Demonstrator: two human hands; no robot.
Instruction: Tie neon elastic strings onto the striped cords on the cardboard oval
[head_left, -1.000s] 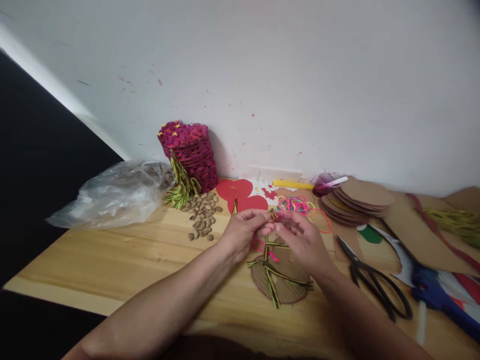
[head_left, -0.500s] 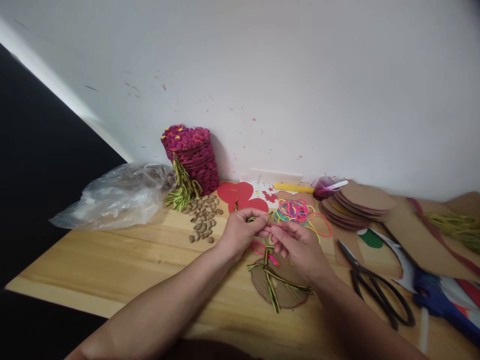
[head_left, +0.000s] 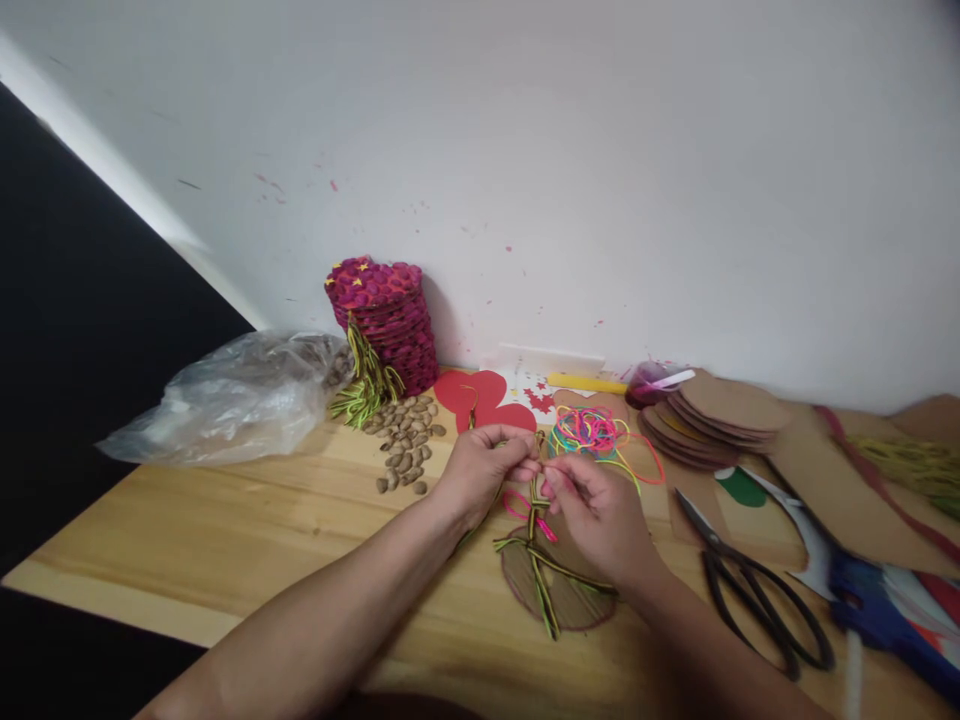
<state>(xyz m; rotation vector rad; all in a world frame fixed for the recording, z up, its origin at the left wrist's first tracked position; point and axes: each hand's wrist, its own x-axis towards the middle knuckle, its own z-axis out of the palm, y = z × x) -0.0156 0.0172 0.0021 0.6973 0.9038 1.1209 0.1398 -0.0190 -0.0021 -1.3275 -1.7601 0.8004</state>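
My left hand (head_left: 487,468) is closed in a pinch on a thin green-and-black cord (head_left: 478,530), whose loose length trails below the palm. My right hand (head_left: 596,510) pinches close to the left fingertips; a fine strand of cord seems to run between them, mostly hidden by the fingers. Just under the hands lies a round brown cardboard disc (head_left: 577,605). Crossed yellow-green and black cords (head_left: 541,590) rest over it, and one bundle rises from it between my hands. A bright pink loop of cord (head_left: 516,503) lies beside that bundle.
Black-handled scissors (head_left: 750,570) and a blue-handled tool (head_left: 862,590) lie at right. Behind are stacked cardboard discs (head_left: 724,405), tangled bright cords (head_left: 589,430) and red paper shapes (head_left: 480,395). Leftward are brown seeds (head_left: 409,440), a purple tasselled box (head_left: 390,320) and a plastic bag (head_left: 240,395).
My hands stay together but have shifted slightly downward in view, the right turning a little. The cord that looped over my left fingers now hangs below that hand.
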